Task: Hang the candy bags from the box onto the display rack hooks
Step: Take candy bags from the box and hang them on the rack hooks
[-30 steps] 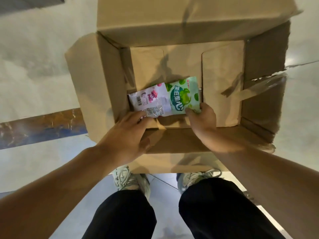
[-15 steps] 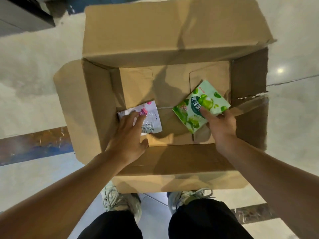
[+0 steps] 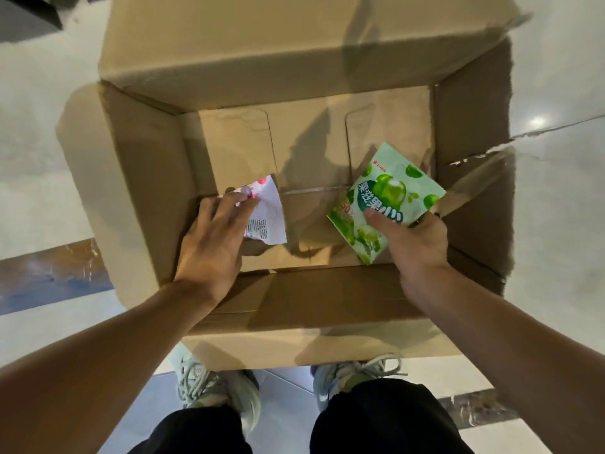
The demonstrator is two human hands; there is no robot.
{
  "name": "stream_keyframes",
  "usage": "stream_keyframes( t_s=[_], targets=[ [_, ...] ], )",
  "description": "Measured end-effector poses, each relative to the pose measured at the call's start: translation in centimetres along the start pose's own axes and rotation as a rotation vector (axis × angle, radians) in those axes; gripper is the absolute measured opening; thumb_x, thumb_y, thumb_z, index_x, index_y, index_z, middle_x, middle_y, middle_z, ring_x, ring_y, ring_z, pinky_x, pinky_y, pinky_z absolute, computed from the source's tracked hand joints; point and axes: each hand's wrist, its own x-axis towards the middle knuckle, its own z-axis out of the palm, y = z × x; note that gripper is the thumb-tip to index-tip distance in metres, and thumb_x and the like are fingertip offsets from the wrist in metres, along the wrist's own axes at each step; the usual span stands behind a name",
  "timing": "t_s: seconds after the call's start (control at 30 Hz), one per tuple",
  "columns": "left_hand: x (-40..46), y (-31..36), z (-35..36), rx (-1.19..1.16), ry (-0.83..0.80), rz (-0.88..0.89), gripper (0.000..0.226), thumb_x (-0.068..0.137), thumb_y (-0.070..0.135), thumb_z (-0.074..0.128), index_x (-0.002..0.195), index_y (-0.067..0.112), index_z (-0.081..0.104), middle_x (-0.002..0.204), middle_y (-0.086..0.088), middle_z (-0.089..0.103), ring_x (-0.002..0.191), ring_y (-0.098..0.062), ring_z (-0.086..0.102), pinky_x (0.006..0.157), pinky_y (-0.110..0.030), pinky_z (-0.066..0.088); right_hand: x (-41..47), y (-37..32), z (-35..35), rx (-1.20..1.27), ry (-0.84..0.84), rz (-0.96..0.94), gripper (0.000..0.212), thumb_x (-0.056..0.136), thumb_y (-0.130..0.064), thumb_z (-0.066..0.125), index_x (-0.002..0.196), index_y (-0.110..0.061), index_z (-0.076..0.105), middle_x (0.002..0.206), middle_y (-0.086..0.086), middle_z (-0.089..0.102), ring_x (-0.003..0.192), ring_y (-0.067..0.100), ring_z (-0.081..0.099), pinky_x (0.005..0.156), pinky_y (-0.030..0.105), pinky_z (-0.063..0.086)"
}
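- Pale tile floor carrying open cardboard box.
- Right hand pinching green candy bag inside.
- Left hand gripping white-pink candy bag inside.

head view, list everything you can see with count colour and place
cardboard box: 1, brown, on the floor, flaps open
green candy bag: 1, green with apple print, right side of the box, lifted in a grip
pink-and-white candy bag: 1, white and pink, left side of the box
floor: pale tiles with a dark marbled strip at left
dark object: 1, black, top left corner, cannot tell what
shoes: 2, pale grey, below the box
trousers: black, bottom edge
left hand: on the pink-and-white candy bag
right hand: pinching the green candy bag
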Motion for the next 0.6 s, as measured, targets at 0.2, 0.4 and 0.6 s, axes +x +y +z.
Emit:
stream_keyframes(
  t_s=[0.2,0.4,0.6],
  targets=[
    [-1.9,2.6,-5.9,-0.534,0.031,-0.225,0.047,0.1,0.01,0.055,0.143,0.027,0.045,0.13,0.005,0.064,0.114,-0.018,0.064,0.091,-0.034,0.055,-5.5,-2.6,-3.2,0.129,-0.122,-0.065,0.033,0.081,-0.009,0.081,0.113,-0.011,0.072,0.1,-0.004,0.077,0.087,0.009,0.076,0.073,0.028,0.062],
    [-6.0,8.0,-17.2,-0.855,-0.017,-0.417,0.029,0.1,0.009,0.051,0.127,0.018,0.055,0.111,0.0,0.062,0.103,-0.019,0.058,0.075,-0.025,0.042,-15.2,-8.5,-7.6,0.163,-0.188,-0.13,0.033,0.087,-0.021,0.077,0.119,-0.015,0.07,0.101,-0.005,0.078,0.091,0.014,0.076,0.07,0.024,0.061],
    [-14.3,11.3,-32.5,-1.227,-0.106,-0.48,0.038,0.076,0.024,0.061,0.114,0.022,0.063,0.117,-0.022,0.067,0.111,-0.039,0.064,0.103,-0.059,0.047,-29.8,-18.3,-14.7,0.164,-0.231,-0.171,0.014,0.088,-0.023,0.076,0.101,-0.022,0.074,0.09,-0.009,0.079,0.086,0.015,0.077,0.071,0.033,0.063]
  ],
)
